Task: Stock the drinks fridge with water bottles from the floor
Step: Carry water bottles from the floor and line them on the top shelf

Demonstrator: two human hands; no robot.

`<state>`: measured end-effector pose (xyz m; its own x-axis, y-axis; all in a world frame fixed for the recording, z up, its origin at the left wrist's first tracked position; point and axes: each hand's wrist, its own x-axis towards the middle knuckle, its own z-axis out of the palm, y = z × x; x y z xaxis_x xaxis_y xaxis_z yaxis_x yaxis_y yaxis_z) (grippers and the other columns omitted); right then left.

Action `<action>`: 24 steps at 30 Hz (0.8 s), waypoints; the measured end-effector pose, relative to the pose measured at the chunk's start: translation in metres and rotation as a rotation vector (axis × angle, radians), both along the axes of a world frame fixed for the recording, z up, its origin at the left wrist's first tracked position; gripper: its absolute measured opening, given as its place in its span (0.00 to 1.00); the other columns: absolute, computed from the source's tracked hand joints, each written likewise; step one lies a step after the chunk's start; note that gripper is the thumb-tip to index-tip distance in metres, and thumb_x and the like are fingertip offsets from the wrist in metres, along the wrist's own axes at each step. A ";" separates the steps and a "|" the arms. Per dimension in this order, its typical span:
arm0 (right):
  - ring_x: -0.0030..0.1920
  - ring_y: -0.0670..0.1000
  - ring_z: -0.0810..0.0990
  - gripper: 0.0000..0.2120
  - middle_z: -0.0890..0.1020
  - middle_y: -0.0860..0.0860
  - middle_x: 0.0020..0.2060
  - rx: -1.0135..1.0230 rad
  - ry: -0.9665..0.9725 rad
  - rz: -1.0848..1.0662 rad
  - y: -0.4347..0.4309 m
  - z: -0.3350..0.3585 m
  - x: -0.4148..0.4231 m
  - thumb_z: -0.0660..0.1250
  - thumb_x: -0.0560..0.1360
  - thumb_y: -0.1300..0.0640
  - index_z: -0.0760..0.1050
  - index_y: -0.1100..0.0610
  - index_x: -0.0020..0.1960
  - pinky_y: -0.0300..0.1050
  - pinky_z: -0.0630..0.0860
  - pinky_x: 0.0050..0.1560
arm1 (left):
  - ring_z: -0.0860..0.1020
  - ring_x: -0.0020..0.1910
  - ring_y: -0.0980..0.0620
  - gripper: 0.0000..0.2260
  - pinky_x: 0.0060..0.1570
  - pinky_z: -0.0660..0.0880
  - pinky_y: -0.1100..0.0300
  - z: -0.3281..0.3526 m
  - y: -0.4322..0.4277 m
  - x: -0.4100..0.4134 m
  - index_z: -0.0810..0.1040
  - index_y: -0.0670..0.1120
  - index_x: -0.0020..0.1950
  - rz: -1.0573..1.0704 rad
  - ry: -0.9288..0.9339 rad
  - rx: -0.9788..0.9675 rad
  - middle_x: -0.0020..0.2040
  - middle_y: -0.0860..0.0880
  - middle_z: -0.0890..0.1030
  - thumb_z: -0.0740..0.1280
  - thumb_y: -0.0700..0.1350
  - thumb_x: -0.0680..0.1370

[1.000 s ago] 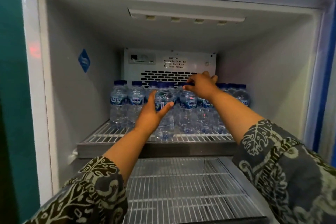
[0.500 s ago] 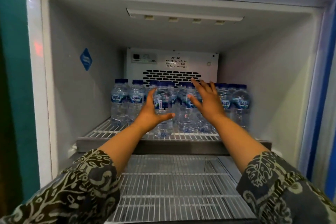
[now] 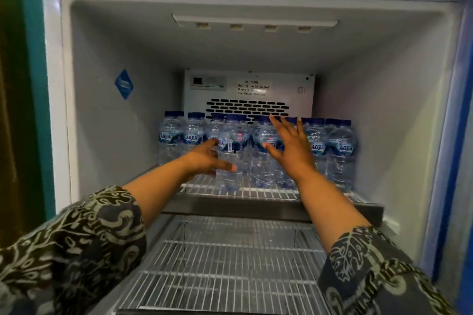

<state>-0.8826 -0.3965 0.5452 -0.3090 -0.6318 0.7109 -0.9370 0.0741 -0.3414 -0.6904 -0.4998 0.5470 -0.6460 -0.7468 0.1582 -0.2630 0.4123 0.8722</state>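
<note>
the big white fridge (image 3: 102,161) stood open. low inside it was a wide white wire shelf (image 3: 230,263), and higher up was a wire shelf with a grey metal edge (image 3: 256,204). a row of clear plastic water bottles with blue caps (image 3: 340,151) stood upright at the back of the higher shelf. two arms in dark patterned sleeves (image 3: 76,238) reached in. the right hand (image 3: 291,151) was spread wide in front of the row and held nothing. the left hand (image 3: 204,158) had its thumb and fingers curled round the clear front bottle (image 3: 231,135), which stood on the higher shelf. a small blue diamond sticker (image 3: 124,84) was on the left wall.
</note>
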 end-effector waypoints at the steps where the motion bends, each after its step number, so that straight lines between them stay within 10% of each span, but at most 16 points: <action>1: 0.77 0.54 0.40 0.32 0.54 0.47 0.77 0.002 -0.003 0.001 0.000 0.000 0.001 0.63 0.76 0.46 0.51 0.41 0.75 0.55 0.47 0.75 | 0.69 0.67 0.41 0.43 0.55 0.76 0.53 -0.001 0.000 -0.007 0.53 0.46 0.76 0.059 -0.006 -0.043 0.74 0.42 0.63 0.75 0.43 0.69; 13: 0.77 0.53 0.40 0.33 0.56 0.47 0.76 -0.002 -0.017 0.024 0.000 0.000 -0.001 0.64 0.76 0.46 0.51 0.42 0.75 0.56 0.48 0.76 | 0.75 0.61 0.38 0.44 0.57 0.74 0.48 -0.007 -0.002 -0.031 0.52 0.50 0.75 0.145 -0.074 0.025 0.71 0.41 0.66 0.77 0.45 0.67; 21: 0.77 0.53 0.42 0.33 0.54 0.46 0.76 -0.038 -0.031 0.053 -0.001 -0.001 -0.002 0.66 0.75 0.48 0.53 0.42 0.75 0.57 0.49 0.76 | 0.78 0.43 0.46 0.40 0.33 0.75 0.60 -0.010 -0.007 -0.034 0.57 0.47 0.73 0.171 -0.147 -0.159 0.66 0.39 0.71 0.76 0.42 0.68; 24: 0.77 0.53 0.42 0.33 0.55 0.47 0.76 -0.036 -0.023 0.041 -0.001 0.000 -0.002 0.66 0.75 0.49 0.53 0.42 0.75 0.56 0.48 0.75 | 0.79 0.44 0.44 0.39 0.46 0.80 0.51 -0.011 -0.005 -0.040 0.58 0.46 0.72 0.197 -0.151 -0.195 0.69 0.41 0.68 0.77 0.42 0.67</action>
